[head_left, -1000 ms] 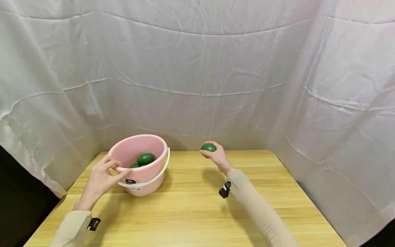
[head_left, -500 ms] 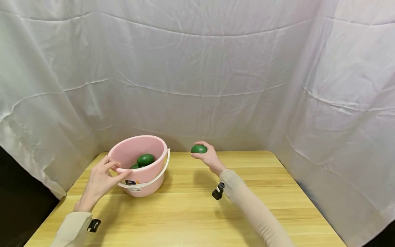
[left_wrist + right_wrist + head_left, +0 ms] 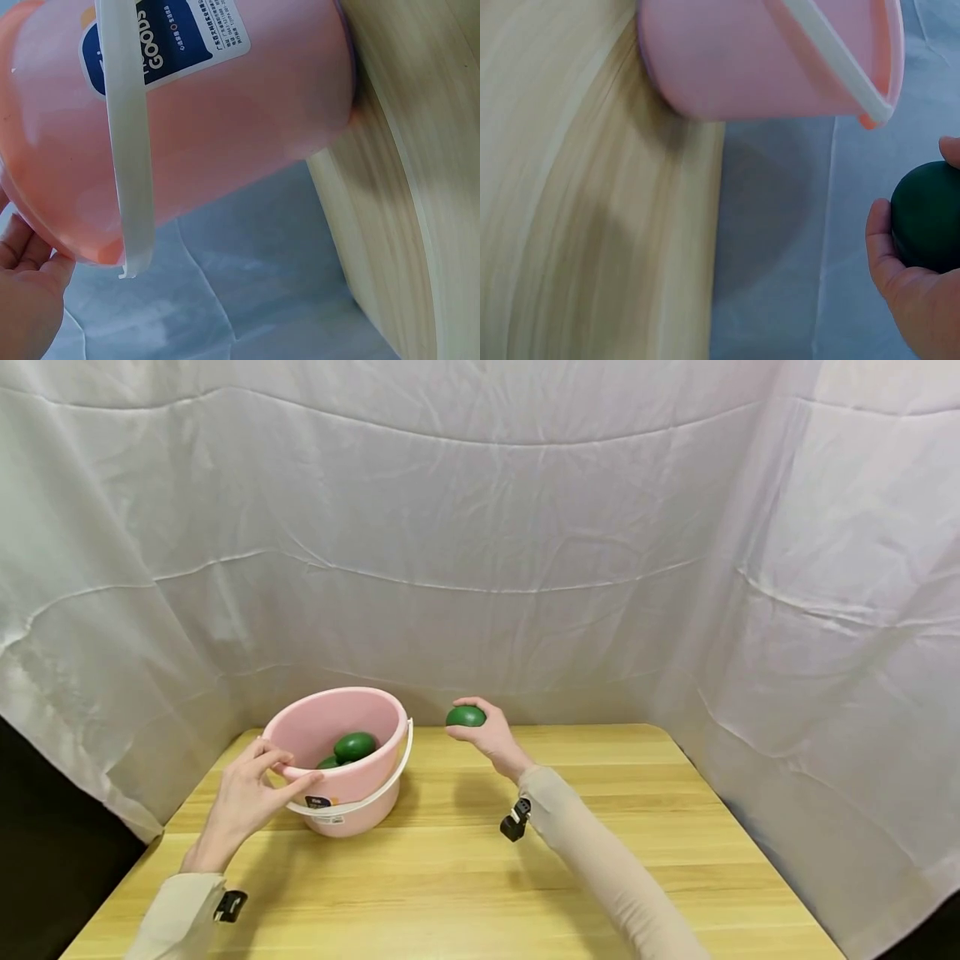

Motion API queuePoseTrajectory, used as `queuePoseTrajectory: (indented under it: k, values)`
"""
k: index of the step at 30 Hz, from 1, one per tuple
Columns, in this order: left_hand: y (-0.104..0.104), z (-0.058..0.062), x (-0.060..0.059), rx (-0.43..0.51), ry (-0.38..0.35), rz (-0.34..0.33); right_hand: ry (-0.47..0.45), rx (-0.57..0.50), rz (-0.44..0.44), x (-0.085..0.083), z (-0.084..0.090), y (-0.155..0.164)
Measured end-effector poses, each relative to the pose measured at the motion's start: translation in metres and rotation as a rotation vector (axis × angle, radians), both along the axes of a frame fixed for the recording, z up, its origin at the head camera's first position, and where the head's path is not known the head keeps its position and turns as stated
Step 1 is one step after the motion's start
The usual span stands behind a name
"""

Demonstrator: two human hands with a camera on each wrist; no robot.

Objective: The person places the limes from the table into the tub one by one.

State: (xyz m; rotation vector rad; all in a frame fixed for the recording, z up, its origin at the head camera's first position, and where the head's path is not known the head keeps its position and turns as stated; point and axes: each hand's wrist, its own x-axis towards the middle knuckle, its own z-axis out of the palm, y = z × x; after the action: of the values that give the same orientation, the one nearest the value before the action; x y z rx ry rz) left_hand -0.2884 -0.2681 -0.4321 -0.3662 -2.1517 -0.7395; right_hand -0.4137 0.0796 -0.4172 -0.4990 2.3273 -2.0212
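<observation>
A pink bucket (image 3: 360, 814) with a white handle (image 3: 405, 760) stands on the left of the table, its mouth facing up. My left hand (image 3: 242, 793) pinches the bucket's near-left rim, thumb outside; the left wrist view shows the fingertips (image 3: 34, 251) at that rim. Inside the bucket lies a smooth green oval fruit (image 3: 355, 747), with another green one (image 3: 328, 762) partly hidden by the rim. To the right of the bucket, above the table, my right hand (image 3: 493, 735) holds a similar green oval fruit (image 3: 466, 717) between thumb and fingers.
The light wooden table (image 3: 450, 893) runs under both arms. A pale grey cloth (image 3: 480, 527) hangs behind it and along the sides. A small black device is strapped to each wrist.
My right hand has moved left towards the bucket with the green oval fruit, rising slightly. My left hand and the bucket have stayed in place.
</observation>
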Motion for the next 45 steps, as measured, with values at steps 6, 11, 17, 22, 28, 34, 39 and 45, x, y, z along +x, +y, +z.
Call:
queuePoseTrajectory:
  k: [6,11,17,22,28,34,39,45]
  values:
    - [0.0,0.001,0.002,0.018,-0.021,0.006,0.01,-0.014,0.007,0.005,0.008,-0.012]
    - [0.001,0.001,0.003,0.026,-0.021,-0.002,0.016,-0.053,0.029,0.01,0.017,-0.022]
    - [0.001,0.003,0.003,0.015,0.002,-0.012,0.023,-0.052,0.094,0.014,0.03,-0.035]
    - [0.001,0.004,0.002,0.006,0.002,-0.013,0.045,0.002,0.128,0.017,0.039,-0.046]
    - [0.002,0.003,0.002,0.006,-0.013,-0.004,0.087,0.061,0.144,0.019,0.044,-0.057]
    - [0.003,0.003,0.002,0.025,-0.027,-0.003,0.121,0.086,0.141,0.019,0.048,-0.066]
    - [0.004,0.004,0.002,0.028,-0.029,-0.003,0.127,0.121,0.122,0.02,0.049,-0.076]
    - [0.003,0.004,0.002,0.021,-0.025,0.008,0.151,0.189,0.121,0.025,0.052,-0.09]
